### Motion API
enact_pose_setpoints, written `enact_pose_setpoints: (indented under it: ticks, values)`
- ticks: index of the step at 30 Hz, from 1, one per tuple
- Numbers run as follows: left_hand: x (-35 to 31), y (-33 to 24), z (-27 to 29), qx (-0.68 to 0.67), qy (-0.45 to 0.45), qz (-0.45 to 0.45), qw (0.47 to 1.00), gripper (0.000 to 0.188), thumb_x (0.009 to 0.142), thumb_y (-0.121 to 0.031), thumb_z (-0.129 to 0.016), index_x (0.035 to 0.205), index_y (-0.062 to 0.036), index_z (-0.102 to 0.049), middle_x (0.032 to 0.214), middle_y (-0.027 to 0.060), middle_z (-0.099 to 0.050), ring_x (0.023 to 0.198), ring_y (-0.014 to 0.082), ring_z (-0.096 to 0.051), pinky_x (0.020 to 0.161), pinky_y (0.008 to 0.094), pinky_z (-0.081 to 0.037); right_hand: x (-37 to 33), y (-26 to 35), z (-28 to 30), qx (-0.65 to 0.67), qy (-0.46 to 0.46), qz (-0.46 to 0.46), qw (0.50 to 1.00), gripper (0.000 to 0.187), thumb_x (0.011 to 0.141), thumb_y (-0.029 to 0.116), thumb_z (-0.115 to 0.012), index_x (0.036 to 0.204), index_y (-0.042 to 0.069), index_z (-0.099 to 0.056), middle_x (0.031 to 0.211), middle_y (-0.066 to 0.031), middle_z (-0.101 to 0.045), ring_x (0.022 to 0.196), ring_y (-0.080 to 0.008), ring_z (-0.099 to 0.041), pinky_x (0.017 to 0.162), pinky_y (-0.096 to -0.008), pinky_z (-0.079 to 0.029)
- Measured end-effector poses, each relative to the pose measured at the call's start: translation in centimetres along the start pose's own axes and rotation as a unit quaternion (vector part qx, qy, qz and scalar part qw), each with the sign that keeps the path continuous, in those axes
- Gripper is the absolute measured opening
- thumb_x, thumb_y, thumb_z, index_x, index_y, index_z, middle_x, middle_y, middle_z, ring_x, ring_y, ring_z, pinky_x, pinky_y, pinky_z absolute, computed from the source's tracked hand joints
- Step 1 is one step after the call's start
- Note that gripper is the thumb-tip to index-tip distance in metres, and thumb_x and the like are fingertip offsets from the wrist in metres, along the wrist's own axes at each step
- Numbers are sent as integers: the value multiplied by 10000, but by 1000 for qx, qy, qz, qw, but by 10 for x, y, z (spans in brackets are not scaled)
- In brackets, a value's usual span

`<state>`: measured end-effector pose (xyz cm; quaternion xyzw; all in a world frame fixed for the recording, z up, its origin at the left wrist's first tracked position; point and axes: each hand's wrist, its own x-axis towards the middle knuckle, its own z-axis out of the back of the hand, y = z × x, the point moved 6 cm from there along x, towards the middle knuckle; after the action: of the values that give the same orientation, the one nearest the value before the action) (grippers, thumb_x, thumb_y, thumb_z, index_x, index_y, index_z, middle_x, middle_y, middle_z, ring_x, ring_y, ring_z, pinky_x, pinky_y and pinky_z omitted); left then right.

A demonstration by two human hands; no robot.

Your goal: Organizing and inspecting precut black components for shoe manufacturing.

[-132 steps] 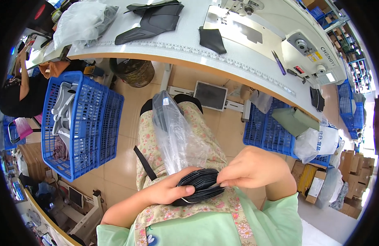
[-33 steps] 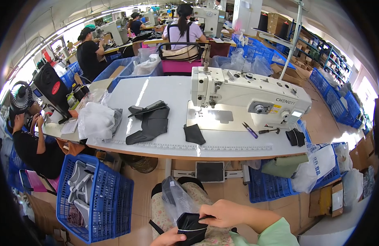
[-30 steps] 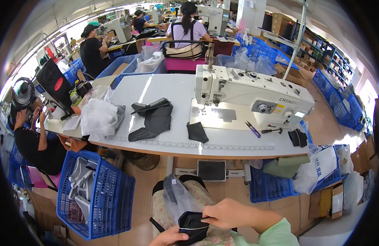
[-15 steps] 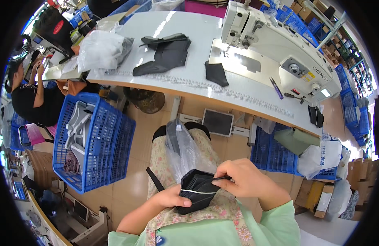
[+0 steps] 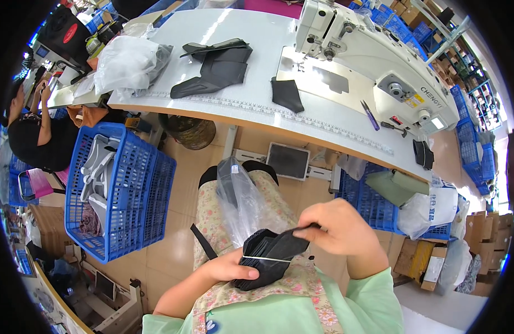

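Observation:
Over my lap, my left hand is closed around a bundle of black fabric pieces with a thin white band across it. The thumb of that hand lies on the bundle's near side. To the right of the bundle, the fingertips of my right hand pinch the end of one black fabric piece; its other end still sits in the bundle under the band. A clear plastic bag rests on the flowered apron just beyond the bundle. A black strap lies left of it.
Ahead stands a white sewing table with a sewing machine, black cut pieces, another black piece and purple-handled snips. A stacked blue crate is at left. A co-worker sits farther left.
My right hand has drawn the pinched piece up and to the right, so more of it shows out of the bundle. My left hand keeps its grip; the view has shifted slightly.

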<state>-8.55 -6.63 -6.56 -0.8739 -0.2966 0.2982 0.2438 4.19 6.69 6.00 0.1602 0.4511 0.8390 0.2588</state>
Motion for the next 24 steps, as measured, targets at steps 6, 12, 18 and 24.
enact_pose_setpoints:
  ticks: [6, 12, 18, 24]
  values:
    - [-2, 11, 14, -27, -17, 1, 999, 767, 703, -296, -728, 1308, 39, -396, 1233, 95, -516, 1119, 177, -483, 970, 304, -369, 4, -25, 27, 58, -73, -62, 994, 142, 758, 59, -686, 874, 35, -607, 815, -95, -625, 728, -212, -617, 634, -300, -464]
    - [1, 12, 14, -40, 2, 3, 999, 723, 733, -271, -709, 1310, 35, -398, 1231, 89, -518, 1123, 173, -482, 972, 299, -366, 8, -70, 59, 325, -250, 116, 905, 172, 718, -115, -568, 801, 21, -632, 1096, -160, -599, 1091, -280, -546, 930, -349, -403]
    - [-2, 14, 20, -37, -44, 8, 998, 743, 714, -306, -717, 1297, 38, -411, 1228, 83, -526, 1115, 173, -487, 961, 300, -373, 17, -128, 59, 417, -177, -42, 891, 225, 701, -122, -482, 764, 5, -656, 910, -100, -655, 912, -177, -596, 824, -271, -439]
    - [-4, 20, 30, -46, -62, 24, 997, 723, 721, -285, -716, 1298, 30, -414, 1220, 74, -532, 1094, 172, -507, 951, 303, -385, 32, -110, 60, 197, -145, -72, 967, 306, 713, -86, -401, 866, -17, -657, 866, -55, -659, 832, -129, -583, 778, -243, -439]
